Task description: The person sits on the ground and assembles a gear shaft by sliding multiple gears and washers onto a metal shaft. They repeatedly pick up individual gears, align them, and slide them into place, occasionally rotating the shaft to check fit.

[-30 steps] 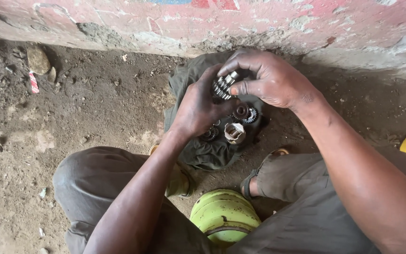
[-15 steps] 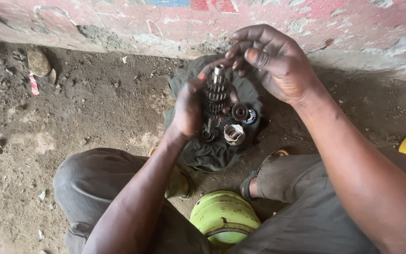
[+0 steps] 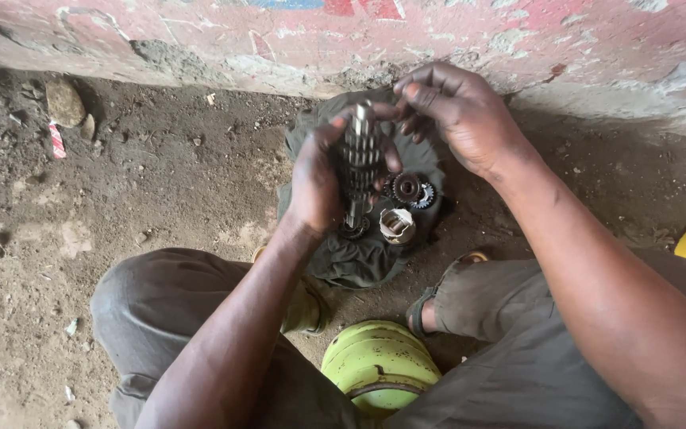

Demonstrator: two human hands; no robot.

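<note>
- Left hand [image 3: 317,179] grips a shaft stacked with gears [image 3: 360,155], fingers wrapped round its side; the shaft stands upright, leaving the top end exposed for access.
- Right hand [image 3: 462,119], at two o'clock of the shaft, has fingertips pinched together at that top end; whether they hold a small part cannot be told.
- Dark cloth [image 3: 359,258] lies beneath, keeping loose gears [image 3: 408,189] and a metal collar [image 3: 397,225] off the dirt.
- Green cylinder [image 3: 379,367] at six o'clock, between the knees.

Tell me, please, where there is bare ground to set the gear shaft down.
Free: dirt between the stone and the dark cloth. Crowded: cloth beneath the gear shaft in the left hand, holding loose gears.
</note>
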